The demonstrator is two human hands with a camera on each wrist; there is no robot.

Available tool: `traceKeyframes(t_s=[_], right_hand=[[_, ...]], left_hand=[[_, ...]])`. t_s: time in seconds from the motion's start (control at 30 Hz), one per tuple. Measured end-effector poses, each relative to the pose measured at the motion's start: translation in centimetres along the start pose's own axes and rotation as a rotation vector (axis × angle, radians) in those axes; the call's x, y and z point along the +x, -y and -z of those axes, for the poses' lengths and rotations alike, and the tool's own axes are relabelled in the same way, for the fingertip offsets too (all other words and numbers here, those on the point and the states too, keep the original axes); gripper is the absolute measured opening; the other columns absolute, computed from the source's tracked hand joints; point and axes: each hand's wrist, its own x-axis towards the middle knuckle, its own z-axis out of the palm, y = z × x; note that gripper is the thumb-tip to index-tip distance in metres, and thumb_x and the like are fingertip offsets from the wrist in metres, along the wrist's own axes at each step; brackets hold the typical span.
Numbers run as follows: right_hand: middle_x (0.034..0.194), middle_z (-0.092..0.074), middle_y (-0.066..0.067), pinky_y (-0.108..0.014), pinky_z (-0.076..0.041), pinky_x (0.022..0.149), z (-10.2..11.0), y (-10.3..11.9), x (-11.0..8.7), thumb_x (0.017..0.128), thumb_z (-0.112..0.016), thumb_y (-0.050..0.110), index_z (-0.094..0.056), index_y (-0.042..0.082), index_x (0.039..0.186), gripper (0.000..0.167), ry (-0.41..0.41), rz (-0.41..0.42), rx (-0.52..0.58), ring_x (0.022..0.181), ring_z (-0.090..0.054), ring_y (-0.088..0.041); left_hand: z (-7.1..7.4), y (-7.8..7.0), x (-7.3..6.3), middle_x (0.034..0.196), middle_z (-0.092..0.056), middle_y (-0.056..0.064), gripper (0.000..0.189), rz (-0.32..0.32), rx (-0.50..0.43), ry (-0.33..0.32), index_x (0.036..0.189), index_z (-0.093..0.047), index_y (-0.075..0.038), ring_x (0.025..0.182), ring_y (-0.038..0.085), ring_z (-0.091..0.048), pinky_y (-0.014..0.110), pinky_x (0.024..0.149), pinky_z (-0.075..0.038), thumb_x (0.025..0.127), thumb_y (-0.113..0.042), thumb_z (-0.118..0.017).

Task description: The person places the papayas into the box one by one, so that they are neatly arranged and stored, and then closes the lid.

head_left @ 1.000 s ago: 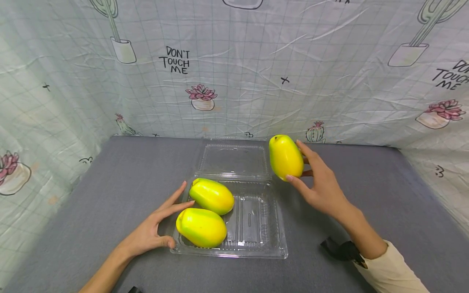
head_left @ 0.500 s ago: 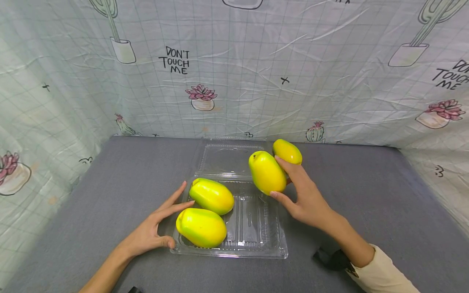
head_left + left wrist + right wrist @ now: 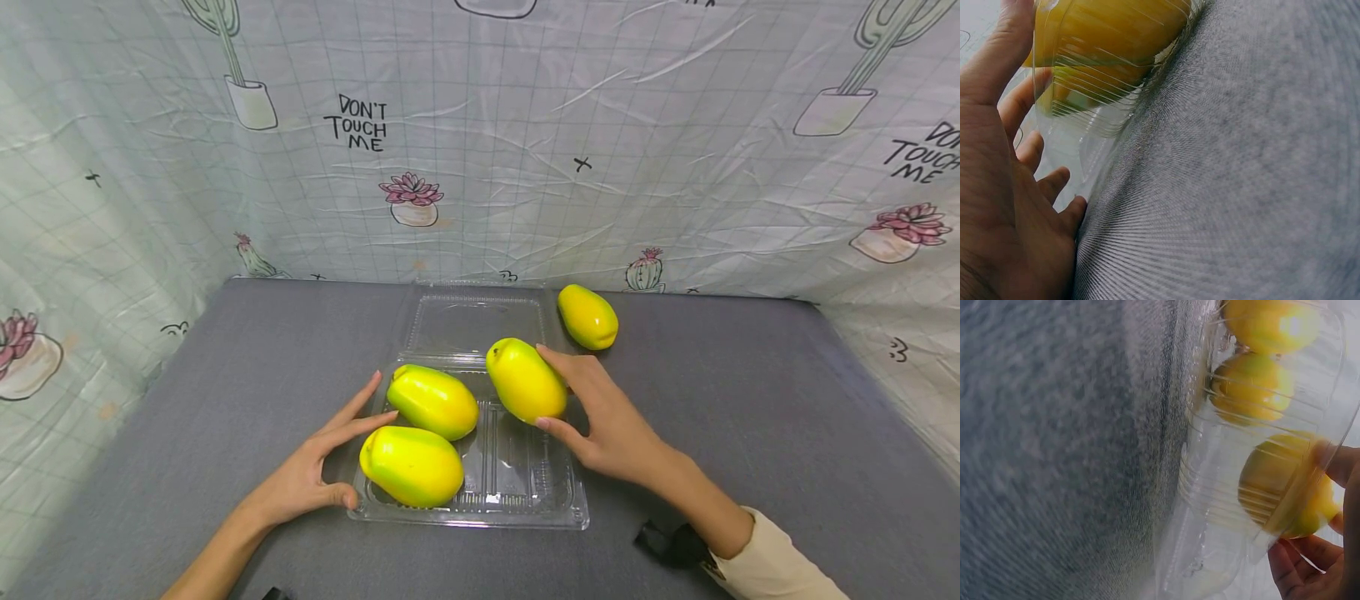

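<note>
From the left, our left hand [image 3: 311,467] is spread wide, gripping nothing, at the left edge of the clear, ribbed plastic container [image 3: 517,467]. Inside its left side sit a glossy yellow-green oval front fruit [image 3: 412,467] and a matching back fruit [image 3: 433,402]. Over its right side, our right hand [image 3: 600,412] holds a smooth, tilted yellow oval fruit [image 3: 527,379] between thumb and fingers; we cannot tell whether it touches the container's floor. Beyond its back right corner lies a loose yellow fruit [image 3: 588,317] on grey woven cloth [image 3: 712,367]. We judge that slick, rounded skin could slip from our pinch and roll into its neighbours, while hard pressing could buckle the container's thin walls.
</note>
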Motion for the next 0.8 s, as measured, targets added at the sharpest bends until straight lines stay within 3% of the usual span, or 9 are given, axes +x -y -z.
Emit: traceKeyframes(t_s=[0.17, 0.8], right_hand=[[0.142, -0.045, -0.005, -0.043, -0.038, 0.1, -0.26, 0.37, 0.04, 0.087, -0.071, 0.033, -0.029, 0.011, 0.15, 0.078, 0.04, -0.01, -0.029, 0.122, -0.042, -0.021], [0.139, -0.046, -0.003, -0.04, -0.036, 0.102, -0.89, 0.84, 0.46, 0.087, -0.071, 0.031, -0.032, 0.012, 0.149, 0.076, 0.113, 0.008, -0.115, 0.12, -0.041, -0.018]], left_hand=[[0.0, -0.04, 0.0, 0.158, -0.005, 0.019, 0.089, 0.003, -0.002, 0.002, 0.143, -0.043, -0.004, 0.144, 0.037, -0.005, 0.02, 0.11, -0.011, 0.081, -0.066, -0.057], [-0.01, -0.08, 0.01, 0.158, -0.005, 0.018, 0.088, 0.015, -0.006, 0.007, 0.144, -0.043, -0.005, 0.144, 0.037, -0.005, 0.02, 0.109, -0.011, 0.082, -0.065, -0.058]])
